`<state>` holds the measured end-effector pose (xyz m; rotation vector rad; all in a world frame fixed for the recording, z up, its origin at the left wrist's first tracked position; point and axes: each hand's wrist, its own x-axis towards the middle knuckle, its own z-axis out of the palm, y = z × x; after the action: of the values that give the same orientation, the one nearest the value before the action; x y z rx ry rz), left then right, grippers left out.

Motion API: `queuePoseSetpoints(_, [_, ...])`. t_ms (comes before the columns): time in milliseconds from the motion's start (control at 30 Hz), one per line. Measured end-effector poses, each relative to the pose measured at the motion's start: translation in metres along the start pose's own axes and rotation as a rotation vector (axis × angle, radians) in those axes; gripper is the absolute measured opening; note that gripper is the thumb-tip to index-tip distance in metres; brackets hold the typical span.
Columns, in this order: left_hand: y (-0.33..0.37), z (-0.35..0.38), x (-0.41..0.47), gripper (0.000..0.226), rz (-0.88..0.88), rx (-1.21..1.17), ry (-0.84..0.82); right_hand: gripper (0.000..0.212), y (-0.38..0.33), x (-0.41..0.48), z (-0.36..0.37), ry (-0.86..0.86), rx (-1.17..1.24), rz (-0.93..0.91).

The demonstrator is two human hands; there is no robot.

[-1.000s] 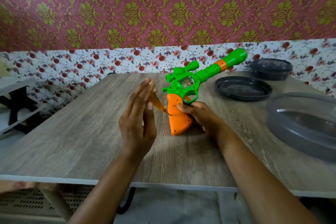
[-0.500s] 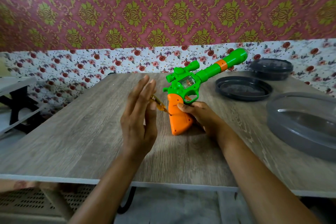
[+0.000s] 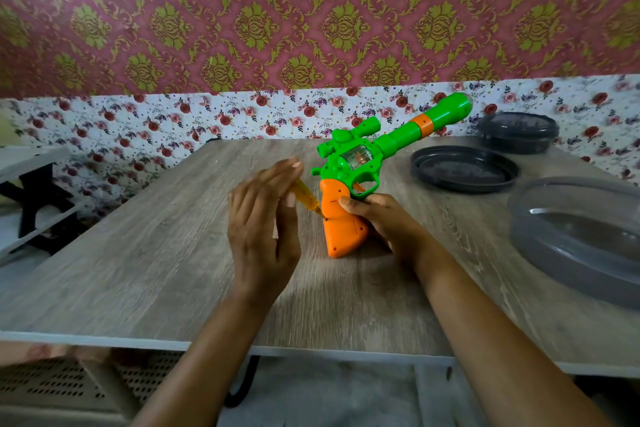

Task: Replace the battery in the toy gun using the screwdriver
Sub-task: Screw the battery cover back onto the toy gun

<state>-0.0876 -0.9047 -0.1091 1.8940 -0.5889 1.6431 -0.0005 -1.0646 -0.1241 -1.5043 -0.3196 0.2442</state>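
My left hand (image 3: pixel 263 229) pinches the screwdriver (image 3: pixel 305 199) between thumb and straight fingers (image 3: pixel 277 173), I judge so that it can be twirled, with its tip set against the orange grip. My right hand (image 3: pixel 384 222) clasps that grip from behind, thumb on the front. This braces the gun (image 3: pixel 349 163) butt-down on the counter (image 3: pixel 138 270), barrel slanting up and away; beyond lie a dark lid (image 3: pixel 464 168) and a tub (image 3: pixel 517 132).

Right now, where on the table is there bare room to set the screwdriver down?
The table's whole left half is bare, from its left edge to the screwdriver. So is the near strip between the gun and the front edge. The right is crowded: lid, tub and big bowl.
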Motion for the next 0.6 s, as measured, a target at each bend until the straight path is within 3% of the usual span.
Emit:
queuePoseSetpoints(267, [-0.0022,-0.0012,0.0003,0.013,0.04,0.006,0.045,0.017,0.001,0.0016,0.0,0.0,-0.008,0.006])
queuePoseSetpoints(600, [0.0015,-0.0004,0.0003,0.019,0.044,-0.006,0.032,0.017,-0.0003,-0.0006,0.0006,0.02,-0.012,0.012])
